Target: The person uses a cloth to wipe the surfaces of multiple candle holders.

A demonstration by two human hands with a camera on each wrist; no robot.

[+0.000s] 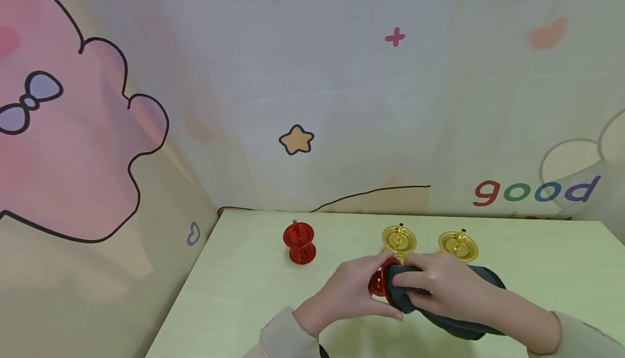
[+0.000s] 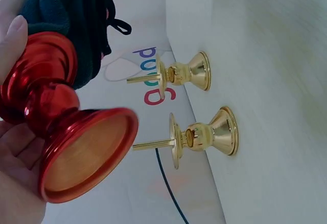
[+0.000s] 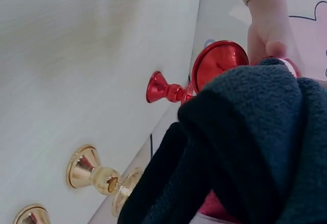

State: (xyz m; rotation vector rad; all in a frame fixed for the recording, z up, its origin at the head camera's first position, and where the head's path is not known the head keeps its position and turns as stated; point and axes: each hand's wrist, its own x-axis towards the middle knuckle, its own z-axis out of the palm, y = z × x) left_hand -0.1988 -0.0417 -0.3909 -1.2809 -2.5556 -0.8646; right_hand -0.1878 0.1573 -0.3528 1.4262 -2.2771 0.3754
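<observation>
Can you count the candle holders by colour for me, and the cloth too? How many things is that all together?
Red candle holders: 2
Gold candle holders: 2
Dark cloth: 1
Total: 5

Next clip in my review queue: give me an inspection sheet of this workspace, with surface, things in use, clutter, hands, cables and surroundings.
Surface: pale table, light and plain.
Things in use: tilted red candle holder, off the table; dark cloth against its dish end.
Other holders: upright red candle holder, left gold holder and right gold holder, all standing on the table.
Clutter: nothing seen besides these.
Hands: left hand grips the tilted holder; right hand grips the cloth.
Cables: nothing seen.
Surroundings: printed backdrop behind the table, with a star and the word "good".
</observation>
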